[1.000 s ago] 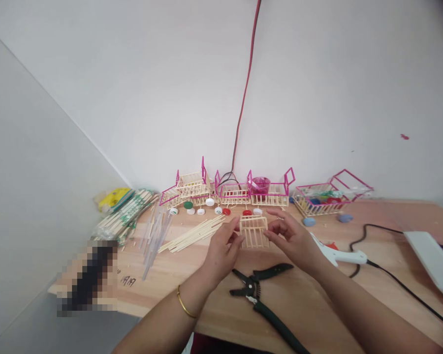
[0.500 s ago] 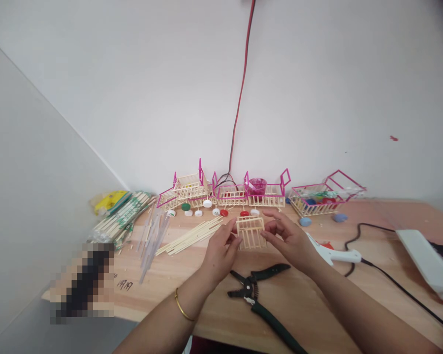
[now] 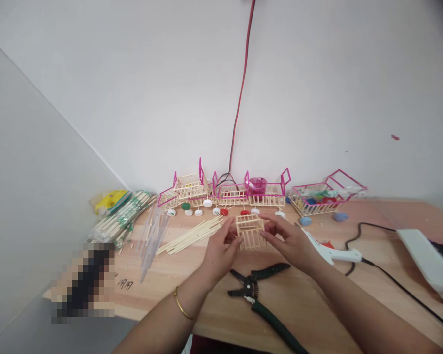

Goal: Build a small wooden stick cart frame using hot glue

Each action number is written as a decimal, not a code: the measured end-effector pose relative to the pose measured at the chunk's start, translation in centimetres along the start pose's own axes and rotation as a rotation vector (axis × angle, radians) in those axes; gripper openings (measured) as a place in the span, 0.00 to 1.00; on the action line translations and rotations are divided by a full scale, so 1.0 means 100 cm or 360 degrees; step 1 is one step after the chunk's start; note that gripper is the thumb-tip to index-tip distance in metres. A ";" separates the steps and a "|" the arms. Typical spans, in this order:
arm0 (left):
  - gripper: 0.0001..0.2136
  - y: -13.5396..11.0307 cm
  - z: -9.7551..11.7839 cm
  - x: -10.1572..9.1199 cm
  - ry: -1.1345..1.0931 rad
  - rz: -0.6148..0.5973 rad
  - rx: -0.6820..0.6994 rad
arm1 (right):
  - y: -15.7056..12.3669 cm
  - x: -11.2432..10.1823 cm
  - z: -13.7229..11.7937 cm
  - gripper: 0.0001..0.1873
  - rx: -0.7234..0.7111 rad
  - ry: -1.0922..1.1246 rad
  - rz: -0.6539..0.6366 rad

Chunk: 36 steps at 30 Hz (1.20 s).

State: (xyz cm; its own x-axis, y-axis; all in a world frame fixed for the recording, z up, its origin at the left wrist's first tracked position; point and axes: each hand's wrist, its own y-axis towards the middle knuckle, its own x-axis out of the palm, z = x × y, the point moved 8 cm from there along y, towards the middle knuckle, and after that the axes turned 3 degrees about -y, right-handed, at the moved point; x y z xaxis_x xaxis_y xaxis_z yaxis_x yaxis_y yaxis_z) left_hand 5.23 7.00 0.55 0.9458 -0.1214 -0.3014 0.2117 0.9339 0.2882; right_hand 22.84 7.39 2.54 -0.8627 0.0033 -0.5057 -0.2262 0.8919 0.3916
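Observation:
Both hands hold a small basket frame of pale wooden sticks (image 3: 250, 232) just above the wooden table (image 3: 177, 275). My left hand (image 3: 221, 250) pinches its left side, with a gold bangle on that wrist. My right hand (image 3: 290, 241) pinches its right side with thumb and fingers. Green-handled pliers (image 3: 260, 295) lie on the table right below the hands. A bundle of loose wooden sticks (image 3: 190, 236) lies to the left of the frame.
Several finished stick baskets with pink rims (image 3: 229, 191) line the wall, with bottle caps (image 3: 197, 210) in front. A white glue gun (image 3: 335, 253) with black cord lies right. Packs of sticks (image 3: 121, 216) and clear glue rods (image 3: 153, 238) lie left. A red-black cable (image 3: 239, 103) hangs down the wall.
The stick frame has tipped slightly in my hands, turned between the fingers. The view shifted a little to the right since the oldest frame.

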 end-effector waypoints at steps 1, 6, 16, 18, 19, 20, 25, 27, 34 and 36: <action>0.24 0.001 -0.002 0.000 -0.0065 0.0005 -0.0052 | 0.000 0.001 0.000 0.21 0.0017 0.0027 -0.0012; 0.26 0.005 -0.015 -0.003 -0.0497 0.0077 -0.0286 | 0.002 0.001 0.010 0.29 0.0166 0.0377 0.0021; 0.26 0.007 -0.029 -0.011 -0.0965 0.0282 -0.0400 | 0.000 -0.017 0.017 0.16 0.0299 -0.0003 0.0131; 0.27 0.007 -0.032 -0.011 -0.1038 0.0290 -0.0438 | 0.000 -0.017 0.010 0.16 0.0263 -0.0094 0.0103; 0.26 0.007 -0.032 -0.011 -0.1076 0.0287 -0.0456 | 0.000 -0.016 0.007 0.17 0.0237 -0.0140 0.0085; 0.26 0.007 -0.033 -0.010 -0.1115 0.0286 -0.0472 | 0.000 -0.016 0.005 0.19 0.0209 -0.0183 0.0071; 0.24 0.007 -0.031 -0.008 -0.1291 0.0261 -0.0523 | -0.001 -0.014 0.007 0.25 0.0176 -0.0257 0.0043; 0.23 0.007 -0.029 -0.006 -0.1351 0.0225 -0.0526 | -0.002 -0.014 0.010 0.26 0.0195 -0.0254 0.0050; 0.22 0.007 -0.029 -0.003 -0.1490 0.0159 -0.0541 | 0.002 -0.024 0.012 0.14 0.0054 -0.0138 0.0313; 0.21 0.007 -0.029 -0.003 -0.1473 0.0154 -0.0531 | 0.001 -0.030 0.009 0.14 -0.0062 -0.0147 0.0468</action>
State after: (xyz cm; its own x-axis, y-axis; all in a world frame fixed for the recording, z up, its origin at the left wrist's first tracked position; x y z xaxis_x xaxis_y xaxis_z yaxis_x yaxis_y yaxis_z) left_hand 4.37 8.68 -1.83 0.8049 -0.1217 0.5809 0.1773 0.9834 -0.0397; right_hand 25.83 7.89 3.43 -0.8494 0.3013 -0.4333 0.0083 0.8286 0.5598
